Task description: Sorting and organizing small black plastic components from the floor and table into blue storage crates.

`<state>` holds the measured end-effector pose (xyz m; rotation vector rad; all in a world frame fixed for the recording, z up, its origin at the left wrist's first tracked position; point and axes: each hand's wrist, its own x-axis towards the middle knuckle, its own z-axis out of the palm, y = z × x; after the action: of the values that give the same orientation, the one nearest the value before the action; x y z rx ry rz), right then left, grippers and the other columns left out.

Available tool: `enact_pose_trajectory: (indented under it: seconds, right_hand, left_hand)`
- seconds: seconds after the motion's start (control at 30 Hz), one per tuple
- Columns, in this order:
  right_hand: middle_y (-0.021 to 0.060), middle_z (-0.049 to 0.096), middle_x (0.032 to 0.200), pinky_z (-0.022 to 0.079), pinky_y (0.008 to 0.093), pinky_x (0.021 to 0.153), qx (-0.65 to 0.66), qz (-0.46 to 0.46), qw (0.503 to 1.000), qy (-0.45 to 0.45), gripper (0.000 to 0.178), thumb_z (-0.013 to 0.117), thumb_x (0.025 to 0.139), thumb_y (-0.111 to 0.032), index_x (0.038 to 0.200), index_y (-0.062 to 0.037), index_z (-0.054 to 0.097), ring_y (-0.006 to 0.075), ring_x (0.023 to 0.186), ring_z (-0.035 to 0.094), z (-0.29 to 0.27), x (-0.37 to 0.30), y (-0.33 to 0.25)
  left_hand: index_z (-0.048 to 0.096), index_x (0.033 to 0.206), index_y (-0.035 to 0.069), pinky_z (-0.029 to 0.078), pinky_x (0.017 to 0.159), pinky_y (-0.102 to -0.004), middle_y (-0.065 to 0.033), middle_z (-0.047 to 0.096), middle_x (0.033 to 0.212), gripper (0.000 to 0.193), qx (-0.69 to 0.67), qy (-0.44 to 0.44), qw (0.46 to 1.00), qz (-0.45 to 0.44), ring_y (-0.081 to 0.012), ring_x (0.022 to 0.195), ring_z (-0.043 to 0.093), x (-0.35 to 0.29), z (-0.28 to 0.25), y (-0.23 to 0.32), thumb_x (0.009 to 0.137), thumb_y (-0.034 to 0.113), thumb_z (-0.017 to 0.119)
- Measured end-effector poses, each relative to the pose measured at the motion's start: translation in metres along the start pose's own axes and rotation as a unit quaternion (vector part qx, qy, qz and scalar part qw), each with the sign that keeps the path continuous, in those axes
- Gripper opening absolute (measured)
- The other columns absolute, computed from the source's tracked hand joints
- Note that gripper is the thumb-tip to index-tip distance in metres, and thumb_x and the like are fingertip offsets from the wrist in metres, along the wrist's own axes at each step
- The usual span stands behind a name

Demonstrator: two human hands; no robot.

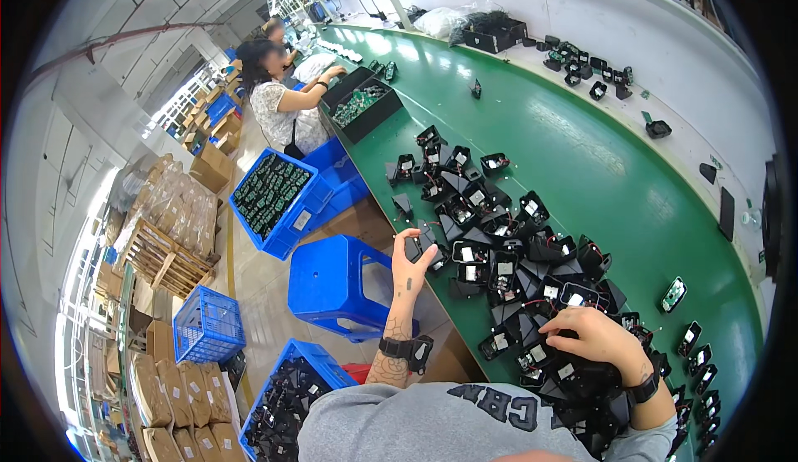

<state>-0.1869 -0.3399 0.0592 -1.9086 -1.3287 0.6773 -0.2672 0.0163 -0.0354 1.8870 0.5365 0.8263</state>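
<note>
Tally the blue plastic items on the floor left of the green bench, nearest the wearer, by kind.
Blue stool: 1
Blue mesh basket: 1
Blue crate of green boards: 1
Blue crate of black parts: 1
Total: 4

Housings [499,271] are seen as matt black plastic; bench [582,163] is coated smooth, glossy green; stool [332,283] is moulded blue plastic, semi-gloss.
</note>
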Motion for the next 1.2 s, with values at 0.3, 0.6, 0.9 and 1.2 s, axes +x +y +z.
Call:
enact_pose_trajectory:
  seconds: [0.3, 0.6, 0.9, 1.2]
  right_hand:
    - [0.0124, 0.066, 0.089, 0.05, 0.0362, 0.078, 0.022, 0.0, 1.0, 0.005, 0.022, 0.062, 0.086, -0.018, 0.1, -0.0014, 0.067, 0.0282, 0.086, 0.062, -0.002, 0.003, 0.004]
    - [0.0118, 0.066, 0.088, 0.049, 0.0363, 0.08, 0.012, -0.018, 1.0, 0.014, 0.022, 0.062, 0.087, -0.018, 0.101, -0.0019, 0.067, 0.0279, 0.086, 0.061, 0.003, 0.0, 0.005]
    - [0.0121, 0.067, 0.089, 0.05, 0.0359, 0.078, 0.004, -0.02, 1.0, 0.013, 0.022, 0.064, 0.085, -0.016, 0.103, -0.0028, 0.068, 0.0272, 0.084, 0.063, 0.004, -0.002, 0.006]
    - [0.0122, 0.065, 0.089, 0.049, 0.0369, 0.08, 0.009, -0.01, 1.0, 0.014, 0.022, 0.061, 0.087, -0.018, 0.101, -0.0018, 0.067, 0.0278, 0.087, 0.061, 0.003, 0.002, 0.006]
  left_hand:
    - [0.054, 0.112, 0.012, 0.043, 0.053, -0.0219, -0.0002, 0.054, 0.096, 0.042, -0.027, 0.002, 0.999, -0.02, -0.0084, 0.073, 0.054, 0.006, 0.003, -0.011, 0.076, 0.016, 0.076]
    - [0.054, 0.112, 0.012, 0.045, 0.056, -0.0228, -0.0011, 0.053, 0.101, 0.043, -0.025, 0.01, 1.0, -0.015, -0.0097, 0.075, 0.055, 0.001, 0.001, -0.006, 0.076, 0.018, 0.077]
    - [0.053, 0.112, 0.008, 0.046, 0.069, -0.024, -0.0025, 0.052, 0.101, 0.044, -0.002, 0.008, 1.0, 0.011, -0.0107, 0.082, 0.054, -0.002, 0.004, 0.0, 0.076, 0.017, 0.077]
    - [0.052, 0.111, 0.006, 0.043, 0.085, -0.0281, -0.005, 0.054, 0.102, 0.043, 0.014, 0.013, 1.0, 0.019, -0.0159, 0.093, 0.053, 0.002, 0.011, 0.002, 0.076, 0.016, 0.076]
